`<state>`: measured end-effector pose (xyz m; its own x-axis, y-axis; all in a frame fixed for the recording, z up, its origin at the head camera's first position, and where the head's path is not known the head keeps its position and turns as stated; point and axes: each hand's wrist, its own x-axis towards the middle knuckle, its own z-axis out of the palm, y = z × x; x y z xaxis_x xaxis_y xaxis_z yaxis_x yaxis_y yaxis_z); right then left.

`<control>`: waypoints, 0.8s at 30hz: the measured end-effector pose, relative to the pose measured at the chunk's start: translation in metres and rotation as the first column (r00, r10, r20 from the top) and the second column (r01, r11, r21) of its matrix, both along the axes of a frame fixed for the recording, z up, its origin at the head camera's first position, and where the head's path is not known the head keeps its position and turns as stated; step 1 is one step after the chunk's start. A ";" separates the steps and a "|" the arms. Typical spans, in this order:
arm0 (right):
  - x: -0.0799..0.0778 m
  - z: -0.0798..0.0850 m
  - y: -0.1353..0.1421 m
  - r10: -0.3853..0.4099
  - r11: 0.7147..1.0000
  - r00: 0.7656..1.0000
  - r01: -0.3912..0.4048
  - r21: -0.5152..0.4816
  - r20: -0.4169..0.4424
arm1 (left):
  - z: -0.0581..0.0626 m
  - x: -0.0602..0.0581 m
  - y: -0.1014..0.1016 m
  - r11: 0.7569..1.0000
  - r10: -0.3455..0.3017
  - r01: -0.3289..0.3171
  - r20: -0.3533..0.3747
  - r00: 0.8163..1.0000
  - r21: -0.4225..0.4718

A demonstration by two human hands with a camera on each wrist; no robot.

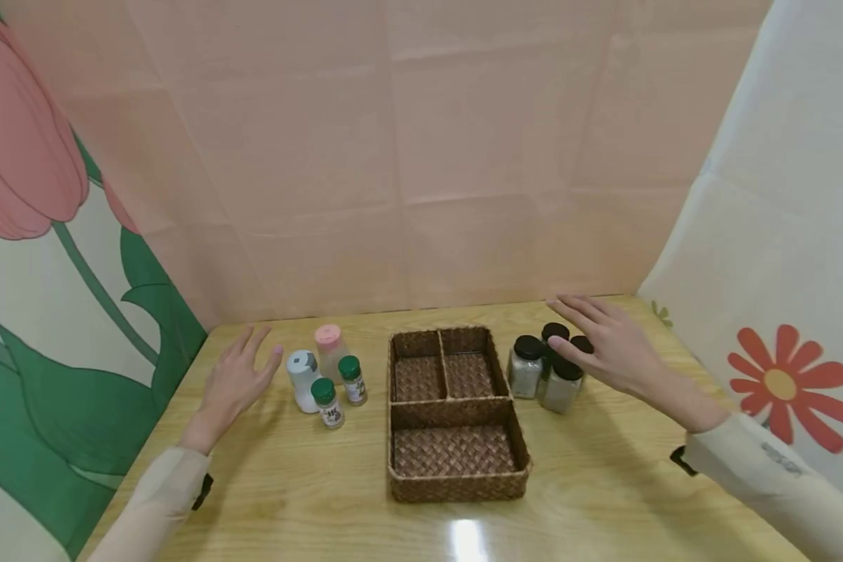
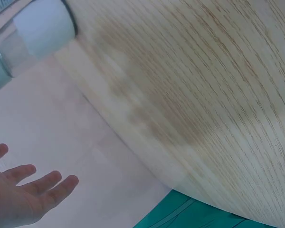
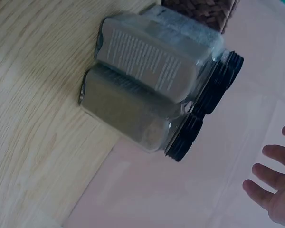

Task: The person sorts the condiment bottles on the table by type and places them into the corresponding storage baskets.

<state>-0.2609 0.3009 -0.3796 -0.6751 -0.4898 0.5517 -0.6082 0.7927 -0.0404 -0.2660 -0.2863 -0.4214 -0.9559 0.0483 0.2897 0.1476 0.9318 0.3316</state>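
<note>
My left hand (image 1: 233,380) hovers over the table's left side, fingers spread and holding nothing. Just right of it stand a white-capped shaker bottle (image 1: 304,381), a pink-lidded jar (image 1: 331,347) and two small spice bottles with green caps (image 1: 329,403) (image 1: 353,380). On the right, my right hand (image 1: 614,347) is raised with fingers extended, partly covering a cluster of black-lidded jars (image 1: 525,367). In the right wrist view those jars (image 3: 147,61) hold pale and brownish contents, and the fingers (image 3: 270,178) are apart from them.
A brown woven basket (image 1: 460,488) with three compartments sits at the middle of the wooden table (image 1: 309,499). A pink cloth (image 1: 393,156) hangs behind the table. Flower-patterned cloths (image 1: 780,382) flank both sides.
</note>
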 end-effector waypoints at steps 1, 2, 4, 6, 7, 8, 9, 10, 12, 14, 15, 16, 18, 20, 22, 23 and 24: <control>0.001 0.000 -0.002 0.005 1.000 1.000 -0.005 0.000 0.001 | 0.000 0.000 0.000 1.000 -0.001 0.001 0.003 1.000 -0.002; 0.002 0.000 -0.003 0.008 1.000 1.000 -0.008 0.001 0.001 | 0.001 -0.001 0.000 1.000 -0.003 0.003 0.006 1.000 -0.003; 0.003 0.000 -0.006 0.012 1.000 1.000 -0.012 0.004 -0.002 | 0.001 -0.001 0.001 1.000 -0.006 0.006 0.010 1.000 0.001; 0.005 -0.001 -0.008 0.016 1.000 1.000 -0.016 0.006 0.002 | 0.000 -0.001 0.001 1.000 -0.010 0.010 0.011 1.000 0.006; 0.005 -0.002 -0.009 0.017 1.000 1.000 -0.017 0.007 0.004 | 0.000 -0.001 0.001 1.000 -0.012 0.012 0.011 1.000 0.010; 0.005 -0.003 -0.009 0.019 1.000 1.000 -0.019 0.008 0.005 | 0.000 -0.001 0.002 1.000 -0.013 0.013 0.011 1.000 0.014; 0.005 -0.004 -0.010 0.024 1.000 1.000 -0.024 0.007 0.005 | 0.000 -0.002 0.002 1.000 -0.015 0.015 0.009 1.000 0.016; 0.005 -0.006 -0.011 0.032 0.999 0.999 -0.032 0.002 0.004 | -0.001 -0.001 0.003 1.000 -0.015 0.015 0.009 1.000 0.015; 0.005 -0.008 -0.013 0.051 0.999 0.999 -0.051 -0.010 0.000 | -0.002 -0.002 0.003 1.000 -0.016 0.016 0.010 1.000 0.011; 0.005 -0.010 -0.014 0.075 0.997 0.997 -0.075 -0.024 -0.007 | -0.002 -0.002 0.004 1.000 -0.017 0.017 0.013 1.000 0.007; 0.005 -0.011 -0.015 0.085 0.996 0.996 -0.086 -0.031 -0.011 | -0.002 -0.002 0.004 1.000 -0.018 0.018 0.015 1.000 0.007; 0.005 -0.011 -0.015 0.095 0.995 0.995 -0.095 -0.036 -0.014 | -0.003 -0.002 0.004 1.000 -0.019 0.019 0.021 1.000 0.006; 0.005 -0.013 -0.017 0.110 0.993 0.994 -0.110 -0.044 -0.020 | -0.003 -0.002 0.005 1.000 -0.019 0.019 0.027 0.999 0.004; 0.005 -0.014 -0.018 0.120 0.992 0.992 -0.121 -0.047 -0.027 | -0.003 -0.002 0.006 1.000 -0.019 0.019 0.031 0.999 0.007; 0.006 -0.015 -0.019 0.127 0.991 0.991 -0.129 -0.047 -0.031 | -0.003 -0.002 0.006 1.000 -0.020 0.020 0.032 0.999 0.008; 0.007 -0.016 -0.020 0.129 0.990 0.991 -0.130 -0.047 -0.030 | -0.003 -0.002 0.007 1.000 -0.021 0.021 0.029 0.999 0.010; 0.007 -0.016 -0.021 0.130 0.990 0.991 -0.131 -0.045 -0.029 | -0.003 -0.003 0.007 1.000 -0.024 0.024 0.027 0.999 0.014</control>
